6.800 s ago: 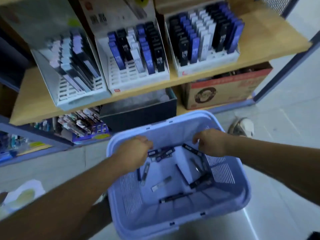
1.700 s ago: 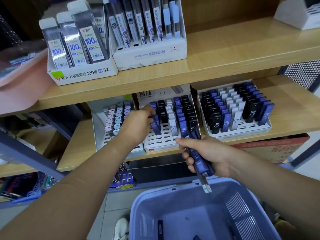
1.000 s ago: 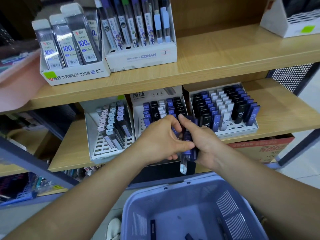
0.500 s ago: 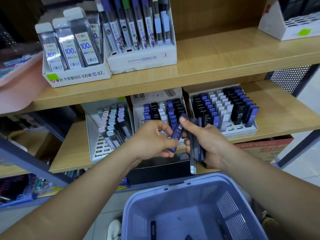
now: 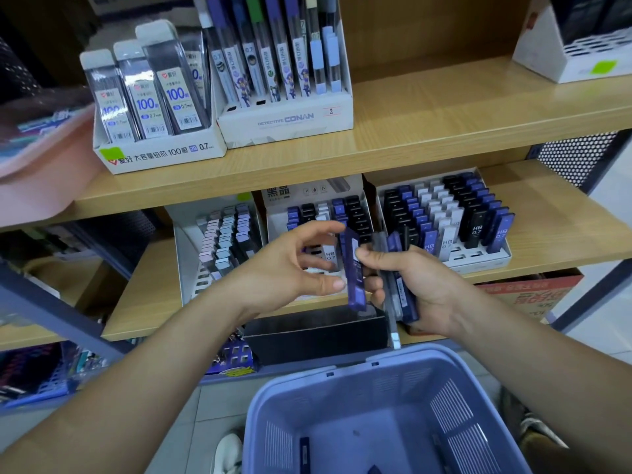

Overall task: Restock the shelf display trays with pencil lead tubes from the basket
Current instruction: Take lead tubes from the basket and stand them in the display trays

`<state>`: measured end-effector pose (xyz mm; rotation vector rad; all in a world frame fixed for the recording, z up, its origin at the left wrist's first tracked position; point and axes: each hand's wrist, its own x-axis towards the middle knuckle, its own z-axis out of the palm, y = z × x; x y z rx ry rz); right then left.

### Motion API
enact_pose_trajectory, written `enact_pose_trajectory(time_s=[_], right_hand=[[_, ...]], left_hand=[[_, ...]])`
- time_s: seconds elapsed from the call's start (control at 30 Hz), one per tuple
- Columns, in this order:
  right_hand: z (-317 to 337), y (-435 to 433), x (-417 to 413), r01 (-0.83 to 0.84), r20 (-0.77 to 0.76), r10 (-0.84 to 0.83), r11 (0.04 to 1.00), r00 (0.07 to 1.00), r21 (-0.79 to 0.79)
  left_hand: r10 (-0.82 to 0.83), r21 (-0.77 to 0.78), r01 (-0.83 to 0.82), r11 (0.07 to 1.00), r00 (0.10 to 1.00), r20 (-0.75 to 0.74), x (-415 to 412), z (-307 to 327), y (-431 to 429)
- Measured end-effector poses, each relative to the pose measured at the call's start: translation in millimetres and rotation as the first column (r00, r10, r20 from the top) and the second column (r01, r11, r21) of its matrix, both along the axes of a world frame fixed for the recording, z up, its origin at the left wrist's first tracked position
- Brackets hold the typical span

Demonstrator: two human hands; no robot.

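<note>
Half a second ago the left hand pinched one blue tube and was drawing it, tilted, out of the bundle. Now its fingers are spread, with forefinger and thumb on either side of the tube but not closed on it. I cannot tell whether they touch it. The right hand is clamped on the bundle of tubes, and its thumb pins the blue tube against the bundle's front. The handover looks unfinished, so this tube has yet to reach a slot.

In the head view the blue tube stands nearly upright, long axis vertical, its top leaning slightly left towards the middle tray behind it on the shelf. The bundle lies parallel, its lower ends pointing down at the basket, where a few tubes remain.
</note>
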<state>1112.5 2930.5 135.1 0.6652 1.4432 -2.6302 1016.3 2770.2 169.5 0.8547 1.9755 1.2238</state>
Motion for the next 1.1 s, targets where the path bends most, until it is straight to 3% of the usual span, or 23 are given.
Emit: enact_pose_trajectory(time_s=[0.1, 0.13, 0.2, 0.23, 0.27, 0.3, 0.4, 0.5, 0.57, 0.63, 0.7, 0.9, 1.03, 1.1], right_hand=[[-0.3, -1.9, 1.3, -0.029, 0.020, 0.028, 0.999, 0.999, 0.028], [-1.1, -2.4, 1.3, -0.034, 0.028, 0.032, 0.999, 0.999, 0.041], [-3.3, -3.1, 0.7, -0.040, 0.065, 0.034, 0.994, 0.997, 0.101], [-4.0, -3.7, 0.8, -0.044, 0.092, 0.031, 0.989, 0.995, 0.139], [-4.5, -4.5, 0.8, -0.041, 0.117, 0.023, 0.986, 0.993, 0.161], [-5.1, -4.9, 0.3, -0.031, 0.132, 0.010, 0.987, 0.991, 0.159], [-4.9, -4.2, 0.3, 0.008, 0.145, -0.018, 0.998, 0.989, 0.065], [-5.2, -1.5, 1.4, 0.006, 0.130, -0.010, 0.999, 0.991, 0.034], [-6.0, -0.8, 2.6, 0.000, 0.108, -0.008, 0.998, 0.994, 0.067], [-6.3, -0.9, 4.2, -0.032, 0.090, 0.021, 0.991, 0.996, 0.129], [-7.1, -1.1, 5.3, -0.076, 0.067, 0.064, 0.978, 0.996, 0.192], [-9.3, -2.4, 4.8, -0.133, 0.042, 0.126, 0.921, 0.991, 0.366], [-10.7, -5.9, 6.9, -0.171, 0.145, 0.136, 0.947, 0.980, 0.271], [-13.5, -7.3, 8.4, -0.153, 0.194, 0.114, 0.967, 0.974, 0.202]], left_hand=[[-0.009, 0.008, 0.013, 1.000, 0.939, -0.344, -0.8, -5.9, 0.2], [-0.019, 0.014, 0.030, 0.999, 0.870, -0.492, -1.4, -8.3, 0.2], [-0.124, -0.078, 0.101, 0.992, 0.614, -0.779, -2.2, -12.7, 1.0], [-0.184, -0.136, 0.132, 0.982, 0.485, -0.855, -1.2, -14.2, 2.3], [-0.242, -0.200, 0.142, 0.969, 0.414, -0.878, 0.2, -15.3, 3.6], [-0.287, -0.252, 0.139, 0.958, 0.397, -0.872, 2.8, -14.5, 5.0], [-0.312, -0.294, 0.115, 0.949, 0.482, -0.819, 5.4, -19.5, 6.5], [-0.157, -0.178, 0.044, 0.983, 0.708, -0.689, 4.4, -23.3, 7.3], [0.024, -0.073, -0.066, 0.995, 0.881, -0.473, 4.1, -20.2, 8.6], [0.161, 0.019, -0.160, 0.987, 0.971, -0.178, 6.3, -15.0, 9.8], [0.212, 0.070, -0.212, 0.975, 0.977, 0.002, 7.4, -13.1, 9.6], [0.289, 0.102, -0.300, 0.948, 0.951, 0.112, 2.9, -9.3, 7.3], [0.270, 0.017, -0.271, 0.962, 0.962, 0.049, -13.9, 1.2, -7.5], [0.305, -0.029, -0.308, 0.951, 0.949, -0.084, -24.5, 3.9, -15.5]])
